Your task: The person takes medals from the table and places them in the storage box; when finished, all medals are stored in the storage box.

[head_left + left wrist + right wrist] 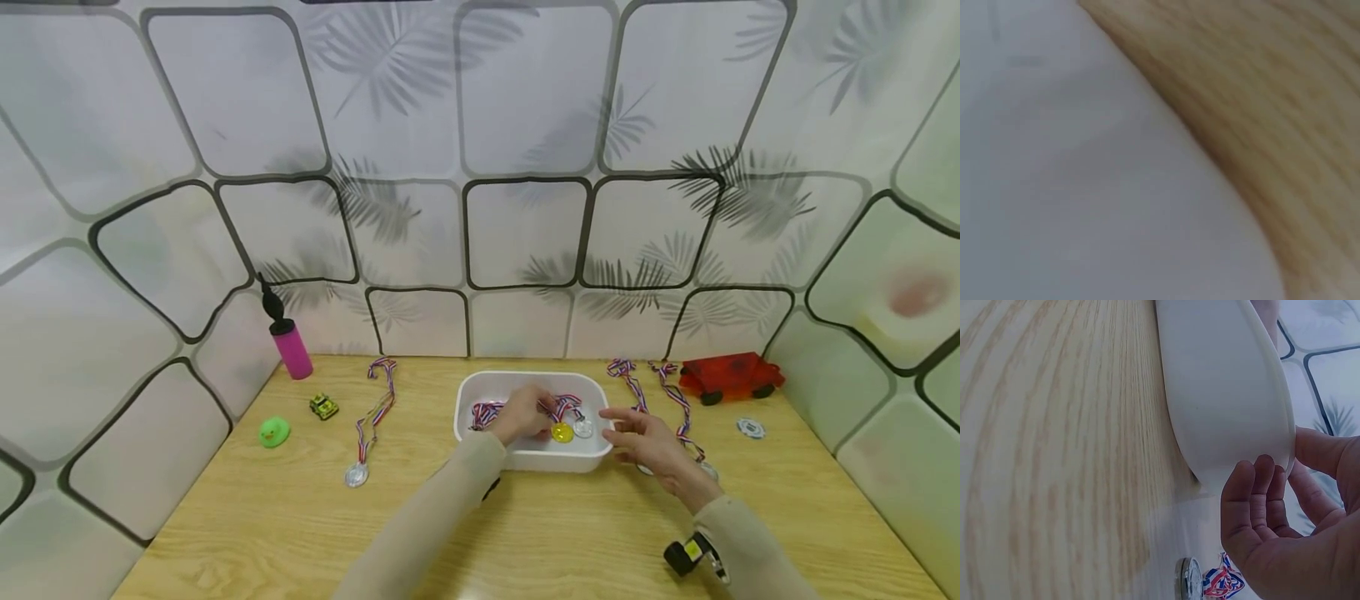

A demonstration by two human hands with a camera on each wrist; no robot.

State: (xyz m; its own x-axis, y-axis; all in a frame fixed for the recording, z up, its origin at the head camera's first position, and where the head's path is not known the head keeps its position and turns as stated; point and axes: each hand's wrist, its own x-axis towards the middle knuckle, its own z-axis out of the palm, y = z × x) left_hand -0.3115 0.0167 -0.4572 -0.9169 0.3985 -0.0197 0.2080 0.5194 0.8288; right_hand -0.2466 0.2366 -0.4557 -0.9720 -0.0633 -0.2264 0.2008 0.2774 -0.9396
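Note:
A white plastic basin (540, 461) holds several medals on red, white and blue ribbons, among them a gold medal (562, 432) and a silver medal (582, 427). Inside it, my left hand (525, 414) curls its fingers on a medal ribbon (553, 407) beside the gold medal; its fingertips are partly hidden. The left wrist view shows only the blurred basin wall (1097, 181). My right hand (645, 442) holds the basin's right rim, with bent fingers (1238, 500) along the outer wall in the right wrist view. Silver medals (707, 472) lie partly behind it.
To the left lie a silver medal (356, 474), a green rubber duck (274, 432), a small toy car (324, 407) and a pink cylinder with a black top (292, 352). On the right are a red toy vehicle (727, 377) and a round chip (751, 428). Patterned walls enclose the table.

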